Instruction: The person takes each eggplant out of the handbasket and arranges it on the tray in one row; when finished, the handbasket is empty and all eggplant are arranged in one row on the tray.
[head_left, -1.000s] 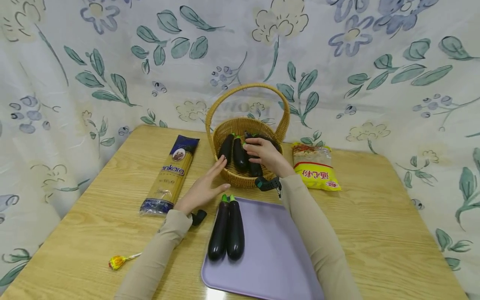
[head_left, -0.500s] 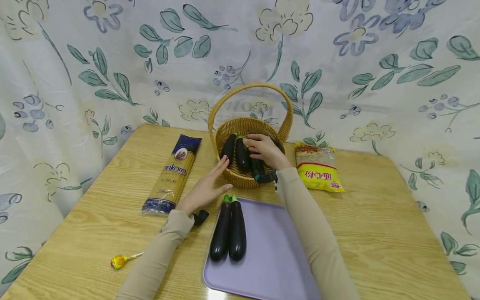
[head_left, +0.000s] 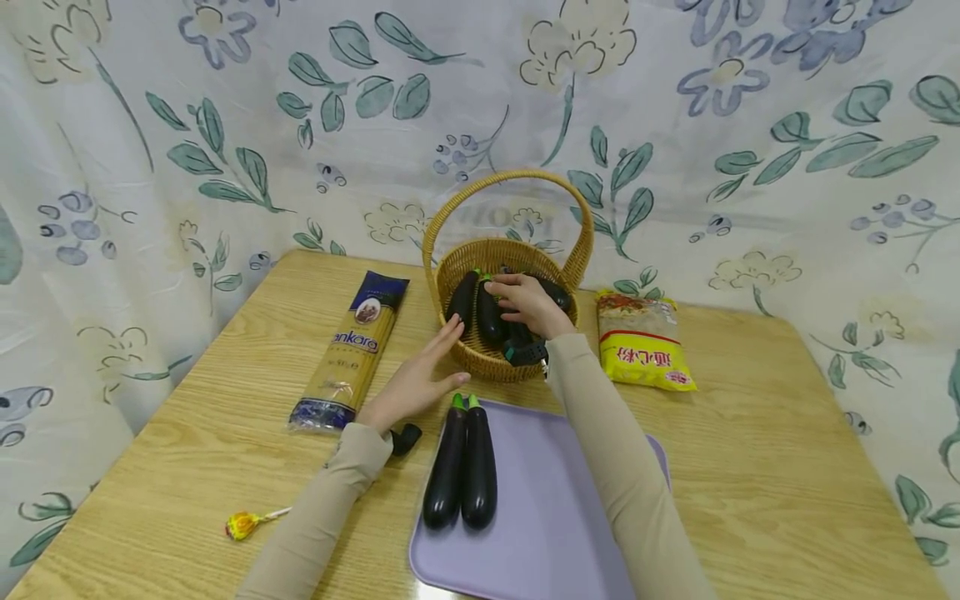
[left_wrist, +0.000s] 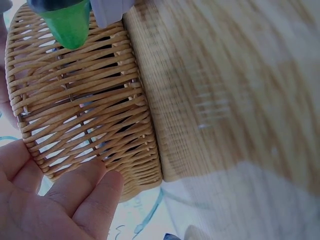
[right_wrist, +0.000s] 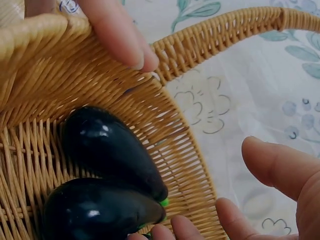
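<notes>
My left hand [head_left: 412,385] rests its extended fingers against the left side of a wicker basket [head_left: 495,365]. In the left wrist view, those fingers [left_wrist: 85,192] lie along the woven wall [left_wrist: 85,110]. My right hand [head_left: 531,305] reaches down into the basket, over several dark eggplants [head_left: 490,317]. The right wrist view has its thumb [right_wrist: 275,167] spread well apart from the fingers, whose tips sit by the stem end of the lower eggplant [right_wrist: 100,210]. Another eggplant [right_wrist: 107,145] lies beside that one. The right hand partly hides the basket's contents in the head view.
Two eggplants [head_left: 479,471] lie side by side on the left of a lilac tray [head_left: 547,508] in front of the basket. A spaghetti pack [head_left: 348,354] is left of it, a yellow pasta bag [head_left: 645,342] right. A lollipop [head_left: 243,525] lies near the left sleeve.
My right hand has shifted slightly left over the eggplants in the basket. The left hand keeps its place on the basket's side. The whole head view has drifted a little.
</notes>
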